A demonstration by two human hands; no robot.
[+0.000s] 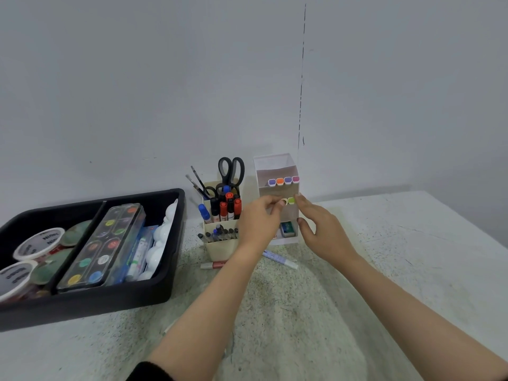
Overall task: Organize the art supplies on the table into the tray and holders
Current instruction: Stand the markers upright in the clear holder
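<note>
The left hand (261,220) has its fingertips pinched together at the middle row of the white tiered marker holder (276,163), just beside a yellow-capped marker (284,201) (what they pinch, if anything, is hidden). The right hand (320,228) is released, fingers spread by the holder's right edge near a green-capped marker (291,200). Two paint markers (280,259) lie on the tabletop (412,257) in front, beside the beige pen holder (221,247) and black tray (90,306).

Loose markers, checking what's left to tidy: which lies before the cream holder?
The reddish marker, just before the cream holder; the white marker lies by the white holder.
</note>
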